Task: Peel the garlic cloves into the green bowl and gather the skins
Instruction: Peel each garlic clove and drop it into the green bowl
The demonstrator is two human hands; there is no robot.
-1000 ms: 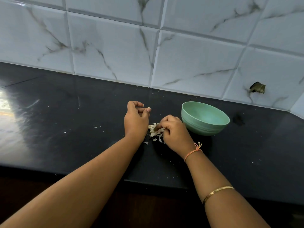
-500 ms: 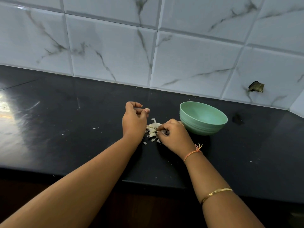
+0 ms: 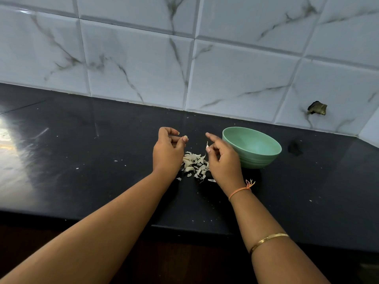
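Black countertop, white marble-look tiles behind. Hands are apart, with a pile of garlic skins on the counter between them.

Left hand is at the pile's 9 o'clock. Its fingers curl in toward the thumb, with a small pale bit at the thumb tip — clove or nail, cannot tell, so cannot tell if it holds anything.

Right hand is at 3 o'clock, over the pile's right edge. Thumb and middle finger pinch a thin skin sliver, index finger straight out.

Green bowl stands upright at 2 o'clock from the pile, just behind the right hand — touching or not, cannot tell.

Loose flakes lie scattered round the pile. Orange thread on the right wrist, gold bangle further up the forearm.
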